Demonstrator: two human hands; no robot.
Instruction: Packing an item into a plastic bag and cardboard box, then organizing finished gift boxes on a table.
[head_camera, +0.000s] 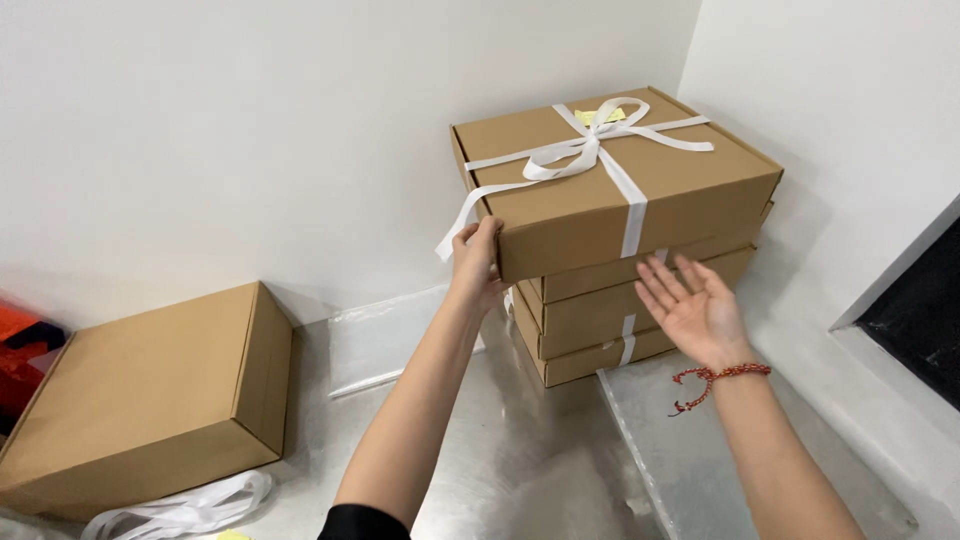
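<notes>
plain box (150, 400) lies closed on the steel table (520, 460), contents hidden, loose ribbon (185, 512) before it | left hand (476, 262) grips near corner of top box (610, 180), fingers curled on its edge | top box, brown, white bow, on stack (620, 320) in corner | right hand (692, 305) palm up, fingers spread wide, just beside stack

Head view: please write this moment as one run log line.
left hand: touches corner of top box | right hand: open, free, near stack | top box: white ribbon tied | plain box: apart, left
</notes>
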